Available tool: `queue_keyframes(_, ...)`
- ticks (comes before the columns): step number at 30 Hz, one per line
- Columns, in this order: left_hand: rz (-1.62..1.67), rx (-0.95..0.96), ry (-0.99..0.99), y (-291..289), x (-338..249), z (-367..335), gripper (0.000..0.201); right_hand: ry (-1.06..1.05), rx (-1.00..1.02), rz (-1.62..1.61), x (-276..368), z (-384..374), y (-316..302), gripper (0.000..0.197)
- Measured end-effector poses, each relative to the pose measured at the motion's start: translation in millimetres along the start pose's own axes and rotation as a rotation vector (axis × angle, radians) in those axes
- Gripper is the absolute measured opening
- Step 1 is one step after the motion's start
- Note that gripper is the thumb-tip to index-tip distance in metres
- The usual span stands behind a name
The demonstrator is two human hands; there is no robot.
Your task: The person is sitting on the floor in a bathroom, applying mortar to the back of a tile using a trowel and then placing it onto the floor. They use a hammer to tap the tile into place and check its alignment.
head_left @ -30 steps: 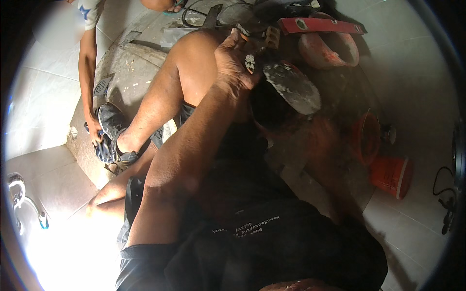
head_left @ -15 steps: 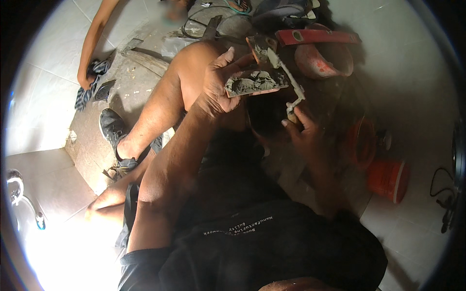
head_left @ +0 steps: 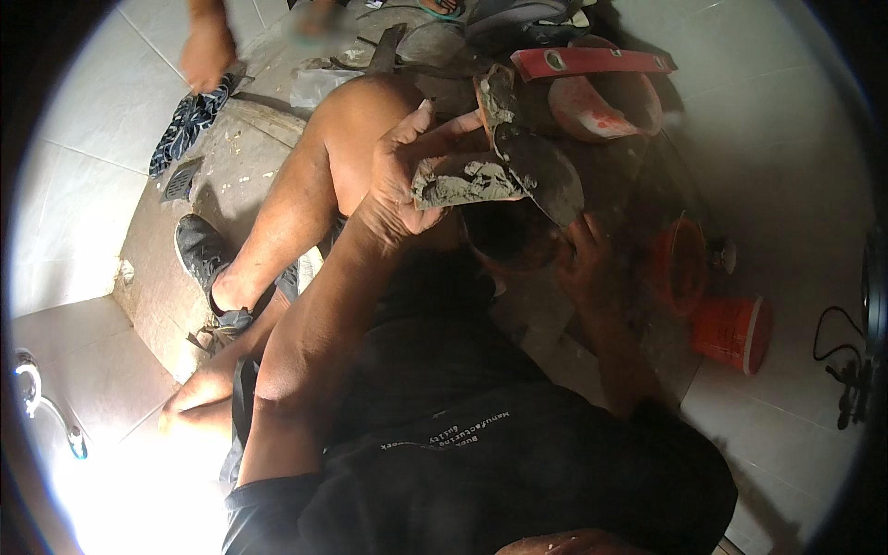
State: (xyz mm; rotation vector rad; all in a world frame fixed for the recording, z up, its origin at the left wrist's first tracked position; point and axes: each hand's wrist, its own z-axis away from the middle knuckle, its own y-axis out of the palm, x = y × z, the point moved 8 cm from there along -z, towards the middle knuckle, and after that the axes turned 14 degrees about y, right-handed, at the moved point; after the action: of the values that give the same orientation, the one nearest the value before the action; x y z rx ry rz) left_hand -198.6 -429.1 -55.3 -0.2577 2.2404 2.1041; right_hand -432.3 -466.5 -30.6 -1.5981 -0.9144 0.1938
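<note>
My left hand [head_left: 402,171] is closed on a notched, L-shaped piece of tile [head_left: 467,185], held up in front of my bent knee. Grey mortar is spread in a rough layer over its upward side. In my right hand [head_left: 583,254] is a trowel [head_left: 546,176], its handle hidden by my fingers. The trowel's broad blade, smeared with mortar, lies against the tile's inner corner. Below them stands a dark, open bucket [head_left: 509,231], partly hidden by my arms.
A red spirit level [head_left: 592,63] rests across a red-stained bucket [head_left: 606,106]. Orange buckets [head_left: 731,333] stand at right. At far left, another person's hand [head_left: 208,51] is above a dark patterned cloth [head_left: 190,120]. A hammer-like wooden handle [head_left: 268,120] lies on the floor.
My right hand has turned the trowel from edge-on to blade-flat against the tile. The tile has shifted slightly left and down. The other person's hand has moved up and right.
</note>
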Motion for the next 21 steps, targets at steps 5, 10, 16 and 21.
queue_keyframes(5,0.202,0.187,-0.054,31,-5,7,0.082,-0.043,-0.087,0.036,-12,-8,-1,0.018)
queue_keyframes(10,0.067,0.165,-0.02,35,-7,10,0.082,-0.059,-0.083,0.065,-22,-14,-8,0.021)
queue_keyframes(16,-0.038,0.092,0.025,25,-12,11,0.089,-0.009,-0.042,0.089,-32,-20,-5,0.026)
queue_keyframes(21,0.156,0.231,0.057,44,-34,28,0.087,-0.003,-0.117,-0.022,-62,-8,-2,0.029)
